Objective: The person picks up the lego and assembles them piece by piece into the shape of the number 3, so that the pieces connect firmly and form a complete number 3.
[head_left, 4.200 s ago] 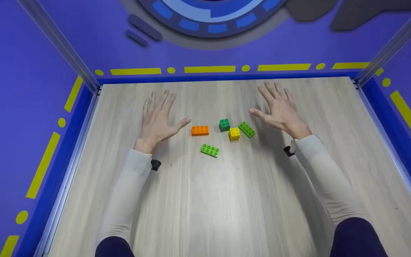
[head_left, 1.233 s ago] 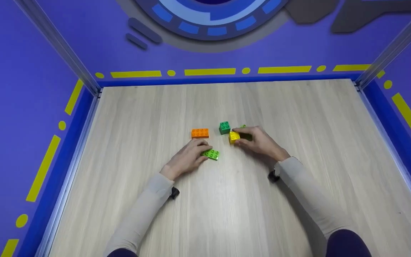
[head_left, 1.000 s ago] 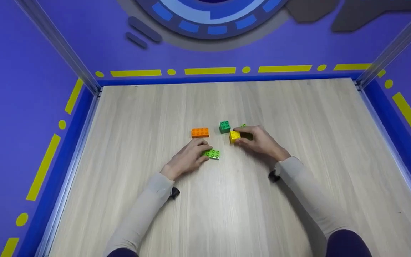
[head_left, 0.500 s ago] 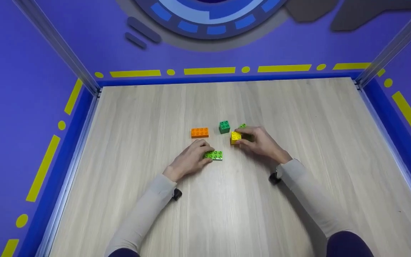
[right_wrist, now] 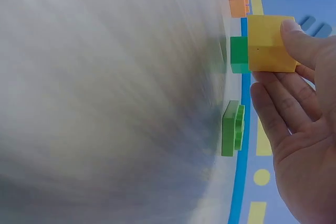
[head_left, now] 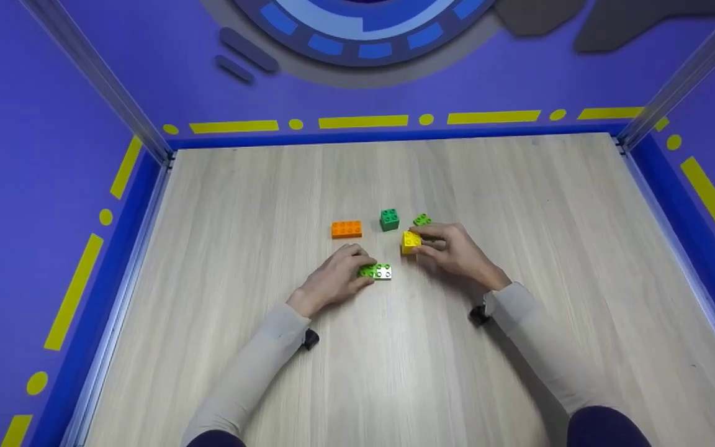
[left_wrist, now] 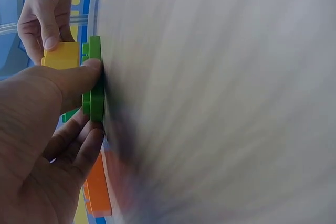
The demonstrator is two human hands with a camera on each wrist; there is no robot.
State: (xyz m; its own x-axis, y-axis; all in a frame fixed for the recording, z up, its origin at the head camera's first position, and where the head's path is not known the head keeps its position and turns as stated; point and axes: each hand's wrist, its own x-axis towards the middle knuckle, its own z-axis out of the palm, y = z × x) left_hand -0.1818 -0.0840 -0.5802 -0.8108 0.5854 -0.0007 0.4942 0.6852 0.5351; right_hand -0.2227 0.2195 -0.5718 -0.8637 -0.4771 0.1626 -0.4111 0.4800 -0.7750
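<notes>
My left hand [head_left: 332, 279] pinches a flat lime-green toy brick [head_left: 383, 272] between thumb and fingers. In the left wrist view that lime brick [left_wrist: 96, 93] sits at the tabletop, studs away from it. Thumb and fingers of my right hand [head_left: 460, 256] grip a yellow cube-shaped brick [head_left: 411, 243], right of and beyond the lime one. A gap shows between the yellow brick [right_wrist: 270, 44] and the tabletop in the right wrist view. Part of a second lime brick [head_left: 421, 220] shows behind the right hand, which covers the rest of it.
A dark green cube brick [head_left: 389, 220] stands behind the two held bricks. To its left lies an orange brick [head_left: 346, 230]. The pale wooden tabletop [head_left: 357, 372] is bordered by blue walls [head_left: 370, 93] at the back and both sides.
Both hands, spread open at first, have come in and taken hold of a brick each. The held lime brick has slid right and turned straighter; the yellow brick has shifted slightly right and lifted.
</notes>
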